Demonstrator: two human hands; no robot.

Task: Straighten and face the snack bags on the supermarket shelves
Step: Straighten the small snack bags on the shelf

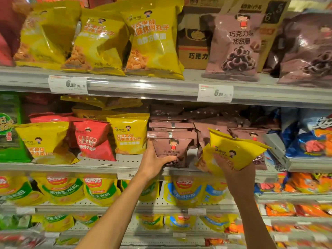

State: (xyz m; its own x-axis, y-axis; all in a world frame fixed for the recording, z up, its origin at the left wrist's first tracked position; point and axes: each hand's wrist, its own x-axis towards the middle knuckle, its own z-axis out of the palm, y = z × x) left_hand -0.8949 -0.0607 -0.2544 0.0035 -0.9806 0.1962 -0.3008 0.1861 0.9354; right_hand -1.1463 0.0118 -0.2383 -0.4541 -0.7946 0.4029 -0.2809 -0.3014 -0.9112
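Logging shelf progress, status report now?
Left hand gripping upright brown bag at middle shelf front. Right hand holding tilted yellow bag off the shelf, in front of the brown bags. Nothing blocking.

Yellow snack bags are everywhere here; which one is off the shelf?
The yellow bag held tilted in the right hand, in front of the brown bags; all other yellow ones sit on shelves.

Two hands (154,159), two price tags (68,84)
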